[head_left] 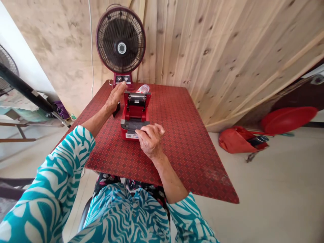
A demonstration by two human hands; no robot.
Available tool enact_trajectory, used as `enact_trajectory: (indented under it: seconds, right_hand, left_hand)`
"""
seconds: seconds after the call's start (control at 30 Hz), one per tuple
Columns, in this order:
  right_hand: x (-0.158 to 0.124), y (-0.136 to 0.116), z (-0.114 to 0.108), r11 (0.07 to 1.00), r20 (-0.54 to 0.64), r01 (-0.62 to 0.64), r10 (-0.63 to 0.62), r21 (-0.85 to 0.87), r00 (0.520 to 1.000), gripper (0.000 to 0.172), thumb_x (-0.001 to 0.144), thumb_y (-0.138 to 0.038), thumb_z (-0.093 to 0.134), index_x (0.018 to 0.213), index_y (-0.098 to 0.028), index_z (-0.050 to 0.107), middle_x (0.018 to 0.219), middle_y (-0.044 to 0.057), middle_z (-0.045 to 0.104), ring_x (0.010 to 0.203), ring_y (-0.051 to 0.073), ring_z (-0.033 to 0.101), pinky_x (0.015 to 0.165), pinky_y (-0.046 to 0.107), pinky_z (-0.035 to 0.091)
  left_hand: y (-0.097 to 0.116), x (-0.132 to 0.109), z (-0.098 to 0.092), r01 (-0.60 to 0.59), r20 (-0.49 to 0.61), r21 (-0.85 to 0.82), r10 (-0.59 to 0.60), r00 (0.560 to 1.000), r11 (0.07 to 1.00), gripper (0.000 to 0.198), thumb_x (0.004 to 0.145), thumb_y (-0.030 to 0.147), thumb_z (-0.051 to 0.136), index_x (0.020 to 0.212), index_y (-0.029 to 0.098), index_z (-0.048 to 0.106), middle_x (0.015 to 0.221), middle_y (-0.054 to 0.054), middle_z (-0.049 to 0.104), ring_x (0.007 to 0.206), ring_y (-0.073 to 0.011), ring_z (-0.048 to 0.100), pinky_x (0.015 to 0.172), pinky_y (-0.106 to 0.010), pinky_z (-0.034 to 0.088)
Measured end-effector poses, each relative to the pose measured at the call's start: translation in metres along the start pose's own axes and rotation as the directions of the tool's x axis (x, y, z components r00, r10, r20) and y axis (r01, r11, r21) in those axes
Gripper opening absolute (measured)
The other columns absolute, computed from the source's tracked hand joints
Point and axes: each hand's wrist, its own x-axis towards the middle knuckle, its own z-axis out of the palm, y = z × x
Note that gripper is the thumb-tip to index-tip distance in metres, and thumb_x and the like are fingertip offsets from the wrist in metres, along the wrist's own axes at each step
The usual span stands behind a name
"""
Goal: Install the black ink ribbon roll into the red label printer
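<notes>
A small red printer-like machine sits on the table with its lid raised and its inside showing. From its front comes a flat dark strip, whose near right edge is pinched between the thumb and fingers of my right hand. My left hand reaches up beside the raised lid, at its left, with the fingers stretched out. Whether its fingertips touch the lid, I cannot tell. A small black object stands below that hand, partly hidden by it.
The red patterned table meets a wooden wall. On its far end are a fan and a clear plastic bottle, partly behind the lid. To the right, a red bag and a red basin are on the floor.
</notes>
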Motion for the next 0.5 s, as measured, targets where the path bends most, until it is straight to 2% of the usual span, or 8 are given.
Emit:
enact_trajectory:
  seconds: [0.13, 0.3, 0.4, 0.5]
  right_hand:
    - [-0.003, -0.001, 0.001, 1.0, 0.003, -0.004, 0.004, -0.021, 1.0, 0.017, 0.095, -0.015, 0.061, 0.093, -0.026, 0.074, 0.082, -0.002, 0.068, 0.09, 0.014, 0.061, 0.104, 0.038, 0.033]
    - [-0.004, -0.003, 0.0, 1.0, 0.005, -0.013, 0.013, -0.028, 1.0, 0.015, 0.095, -0.015, 0.061, 0.095, -0.025, 0.073, 0.084, -0.001, 0.07, 0.09, 0.015, 0.062, 0.104, 0.038, 0.033]
    - [-0.005, -0.002, 0.0, 1.0, 0.016, -0.012, 0.013, -0.023, 1.0, 0.015, 0.095, -0.015, 0.061, 0.096, -0.025, 0.073, 0.085, -0.001, 0.07, 0.091, 0.015, 0.062, 0.105, 0.038, 0.033]
    - [-0.007, -0.003, 0.0, 1.0, 0.025, -0.024, 0.024, -0.001, 0.999, 0.018, 0.095, -0.014, 0.061, 0.098, -0.027, 0.073, 0.087, -0.002, 0.07, 0.091, 0.015, 0.063, 0.104, 0.038, 0.032]
  left_hand:
    - [0.006, -0.008, 0.002, 0.003, 0.063, -0.047, 0.0, 0.998, 0.999, 0.063, 0.092, 0.07, 0.052, 0.113, 0.014, 0.073, 0.109, -0.014, 0.078, 0.108, -0.0272, 0.071, 0.1, -0.041, 0.051]
    - [0.017, -0.035, -0.005, -0.015, 0.064, 0.025, 0.013, 0.998, 1.0, 0.062, 0.089, 0.071, 0.057, 0.108, 0.015, 0.074, 0.092, -0.01, 0.08, 0.087, -0.0219, 0.073, 0.083, -0.033, 0.054]
    - [0.012, -0.058, -0.011, 0.027, 0.13, 0.062, -0.035, 0.991, 0.998, 0.057, 0.081, 0.061, 0.073, 0.114, 0.016, 0.072, 0.089, -0.008, 0.08, 0.077, -0.0196, 0.071, 0.071, -0.03, 0.053]
    - [0.001, -0.077, -0.015, 0.007, 0.225, 0.113, -0.033, 0.974, 0.994, 0.055, 0.075, 0.047, 0.081, 0.119, 0.016, 0.069, 0.095, -0.009, 0.08, 0.083, -0.0203, 0.071, 0.071, -0.029, 0.053]
